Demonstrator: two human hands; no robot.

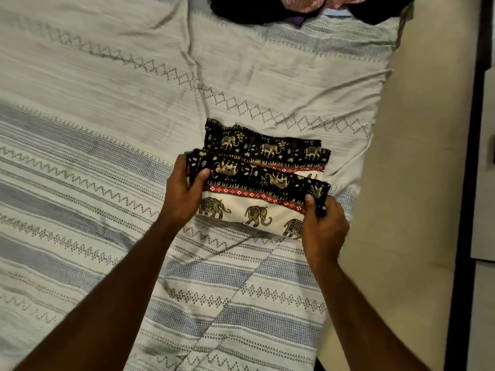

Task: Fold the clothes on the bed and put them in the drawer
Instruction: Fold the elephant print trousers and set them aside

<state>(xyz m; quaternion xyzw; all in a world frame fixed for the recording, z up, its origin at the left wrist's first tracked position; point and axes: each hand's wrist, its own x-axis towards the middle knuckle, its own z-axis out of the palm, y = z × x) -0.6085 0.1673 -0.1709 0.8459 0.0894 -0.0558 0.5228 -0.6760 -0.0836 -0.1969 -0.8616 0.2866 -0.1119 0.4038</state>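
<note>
Elephant-print garment [262, 180] (black, red and cream bands) lies folded near the right edge of the bed [93, 129]. Left hand [184, 194] pinches its left end, thumb on top; right hand [321, 223] grips its right corner, fingers curled. Dark and pink clothes [294, 6] are heaped at the far end.

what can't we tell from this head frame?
- Drawer: none in view; the furniture at right is cut off by the frame edge.
- Clothes pile at top: cut off by the edge, so count and types unknown.
- Elephant-print garment: folded, so type and underside are hidden; its near-right corner is behind the right hand.
- Left hand: fingers hidden under the cloth, only the thumb shows.
</note>
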